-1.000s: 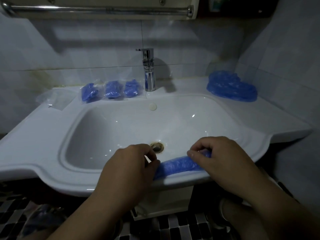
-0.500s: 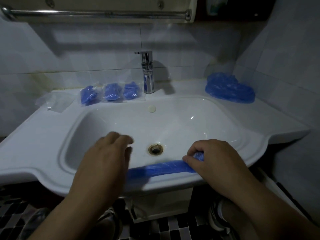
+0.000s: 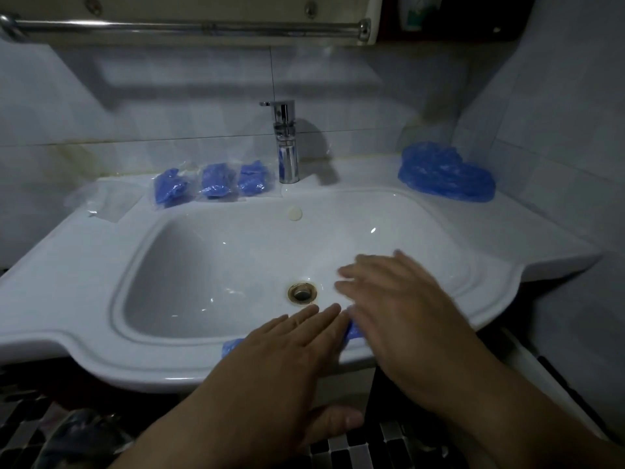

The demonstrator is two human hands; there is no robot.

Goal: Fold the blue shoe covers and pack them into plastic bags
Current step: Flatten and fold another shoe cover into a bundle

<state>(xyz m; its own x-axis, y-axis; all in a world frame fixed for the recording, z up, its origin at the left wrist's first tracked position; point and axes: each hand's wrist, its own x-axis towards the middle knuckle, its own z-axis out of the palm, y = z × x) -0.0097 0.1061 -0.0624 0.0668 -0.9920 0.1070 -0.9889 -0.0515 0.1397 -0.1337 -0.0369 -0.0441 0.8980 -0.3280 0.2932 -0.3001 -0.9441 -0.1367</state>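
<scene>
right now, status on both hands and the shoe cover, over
Left hand flat over shoe cover on sink front rim. Right hand open, blurred, alongside. Three packed bags back left, loose pile back right. Nothing blocking.

I see one blue shoe cover (image 3: 233, 345) lying flat at lower centre, mostly hidden; a crumpled heap of loose covers (image 3: 446, 174) at upper right; three filled plastic bags (image 3: 216, 181) in a row left of centre; empty clear bags (image 3: 101, 201) far left
</scene>
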